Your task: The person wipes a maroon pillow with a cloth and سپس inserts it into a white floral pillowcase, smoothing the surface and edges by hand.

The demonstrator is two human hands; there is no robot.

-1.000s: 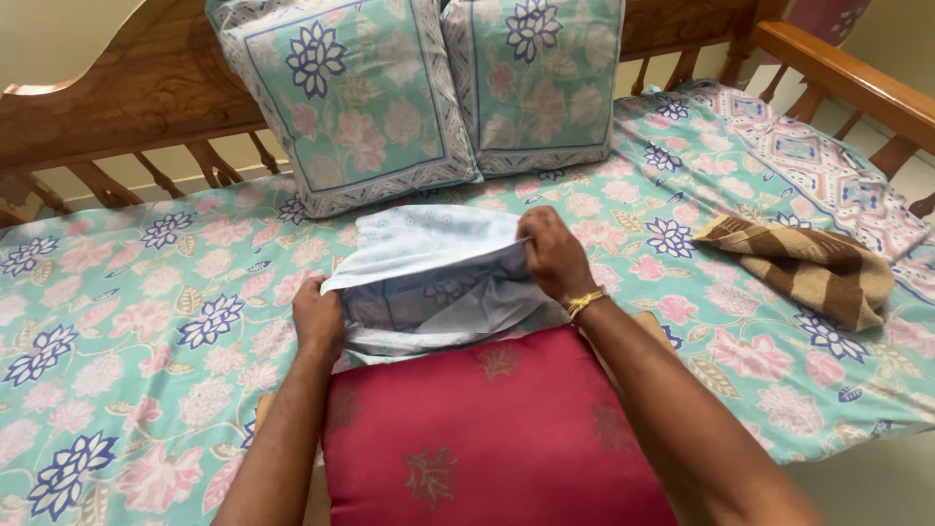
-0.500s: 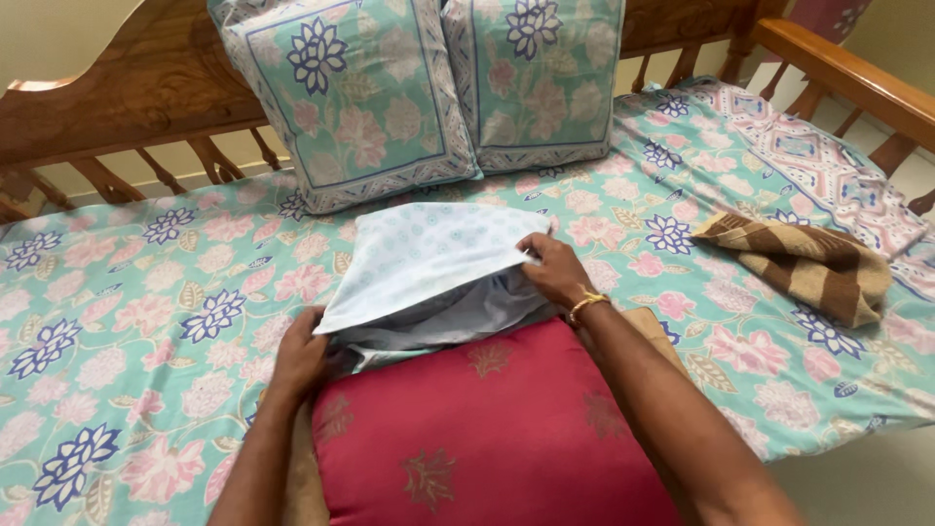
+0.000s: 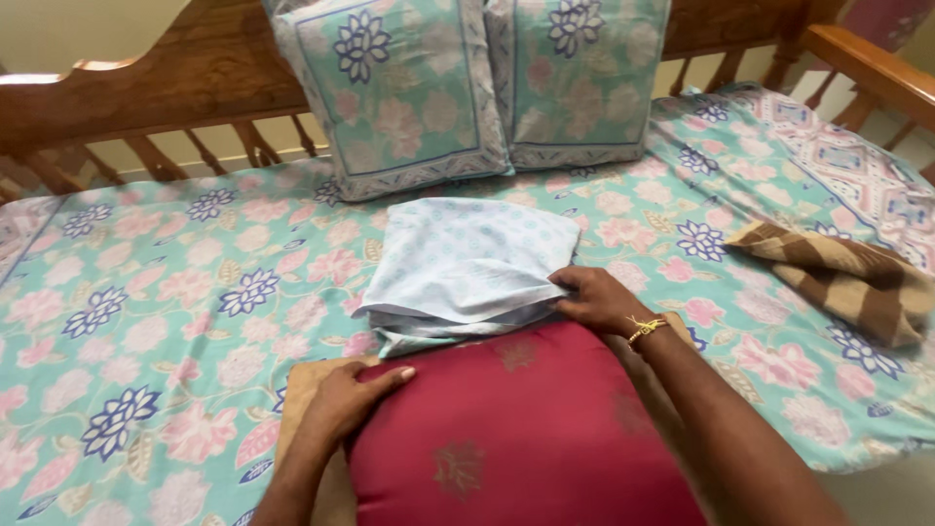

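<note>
Nearest the viewer lay a dark red satin cushion with faint gold leaf motifs (image 3: 526, 429), its far edge meeting the mouth of a pale blue-and-white patterned fabric pillowcase (image 3: 472, 263). No packages, labels or signs were visible. The cushion rested on a tan cloth (image 3: 304, 390) at the near edge of a bed (image 3: 146, 321) spread with a turquoise sheet printed in pink and navy flowers.

The left hand (image 3: 353, 401) lay flat, palm down, on the cushion's near left corner, its fingers (image 3: 390, 378) held close together and pointing toward the pillowcase, pressing on the red fabric without gripping it. The right hand (image 3: 599, 298), with a gold bracelet (image 3: 643, 329) at the wrist, rested at the cushion's far right corner, its fingers pinching the lower right edge of the pillowcase opening. Both forearms reached in from the bottom of the view.

The pillowcase sat just beyond the cushion, loosely bunched, its open end touching the cushion's far edge.

Farther right, well apart from the hands, lay a folded brown-and-cream striped towel (image 3: 842, 278). Beyond it lay a pink and blue geometric-patterned cloth (image 3: 857, 175). At the far side, two turquoise floral pillows (image 3: 467, 88) leaned upright against a carved wooden headboard (image 3: 146, 97).
</note>
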